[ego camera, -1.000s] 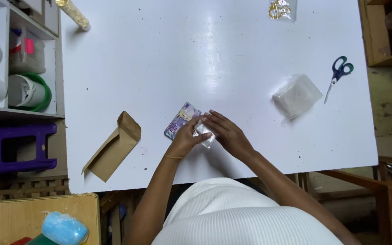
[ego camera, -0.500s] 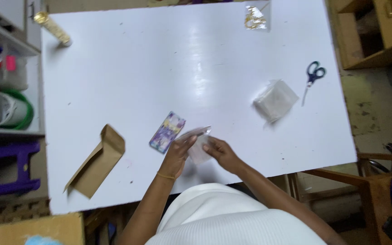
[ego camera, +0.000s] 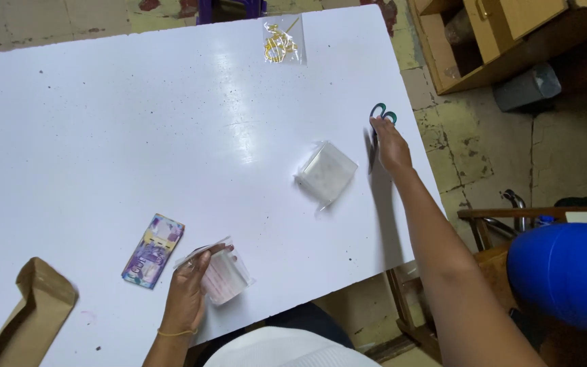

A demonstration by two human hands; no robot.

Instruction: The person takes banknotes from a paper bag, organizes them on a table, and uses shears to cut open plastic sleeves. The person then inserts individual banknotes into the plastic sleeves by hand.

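Here, seen from above on a white table (ego camera: pixel 137 136), the left hand (ego camera: pixel 188 289) pinches a small clear plastic bag (ego camera: pixel 224 275) near the front edge, beside a purple packet (ego camera: pixel 153 250). The right hand (ego camera: pixel 392 144) reaches to the far right edge, fingers closed around green-handled scissors (ego camera: pixel 382 114), near a stack of clear bags (ego camera: pixel 325 171).

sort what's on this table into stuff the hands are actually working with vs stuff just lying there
In hand:
- small clear plastic bag, held by the left hand
- green-handled scissors, under the right hand

Lying about:
- purple printed packet
- stack of clear bags
- bag of gold pieces
- brown paper envelope
- white table
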